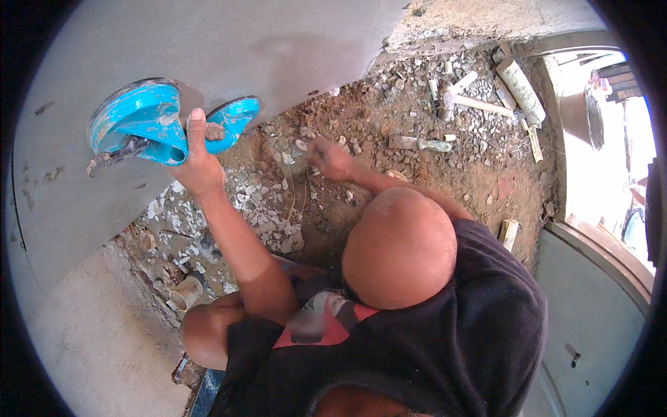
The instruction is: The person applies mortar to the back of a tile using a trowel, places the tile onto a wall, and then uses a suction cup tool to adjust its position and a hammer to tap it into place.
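Note:
My left hand [201, 156] grips the handle of a blue double-cup suction lifter [135, 115], which is smeared with grime and attached to a large grey panel [306, 35] at the upper left. My right hand [330, 158] is low over the rubble-covered dirt [285, 201], its fingers curled near a small white fragment [301, 144]; whether anything is in them I cannot make out. My right knee [399, 247] fills the lower middle, in front of my right forearm.
A pale-handled hammer [479, 104], a trowel-like tool [417, 143] and a pipe-like piece [521, 90] lie on the debris. At right are a bucket [580, 118] in a bright doorway and a grey-green door [583, 320]. A white pipe [187, 293] lies lower left.

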A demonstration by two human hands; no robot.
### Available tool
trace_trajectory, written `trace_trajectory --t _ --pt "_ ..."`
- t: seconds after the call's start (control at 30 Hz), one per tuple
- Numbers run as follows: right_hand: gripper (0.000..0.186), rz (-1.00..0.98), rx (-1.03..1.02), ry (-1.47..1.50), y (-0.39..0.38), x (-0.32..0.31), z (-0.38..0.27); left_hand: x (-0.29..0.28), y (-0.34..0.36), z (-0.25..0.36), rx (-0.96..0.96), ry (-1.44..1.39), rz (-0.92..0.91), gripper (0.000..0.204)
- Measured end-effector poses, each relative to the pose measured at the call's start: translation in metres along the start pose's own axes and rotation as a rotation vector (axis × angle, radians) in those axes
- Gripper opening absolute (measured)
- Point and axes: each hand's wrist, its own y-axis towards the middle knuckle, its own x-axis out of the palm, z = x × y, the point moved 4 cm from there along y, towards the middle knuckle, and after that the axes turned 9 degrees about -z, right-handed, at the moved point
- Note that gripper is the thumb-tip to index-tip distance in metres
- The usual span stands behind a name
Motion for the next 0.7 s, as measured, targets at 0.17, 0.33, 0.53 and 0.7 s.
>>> trace_trajectory --t 0.17,0.33,0.53,0.7 --pt "0.036 0.295 0.077 0.522 0.017 -0.062 0.066 0.008 -0.003 0.010 0.013 -0.049 0.069 0.032" --pt "0.030 0.453 0.008 0.926 0.040 -0.108 0.138 0.009 -0.002 0.003 -0.006 -0.117 0.080 0.037" --pt "0.032 0.533 0.189 0.644 0.049 -0.142 0.099 -0.007 -0.001 -0.011 -0.027 -0.116 0.118 0.044" --pt "0.036 0.483 0.234 -0.071 0.057 -0.167 0.100 0.005 -0.001 0.000 0.006 -0.109 0.124 0.022"
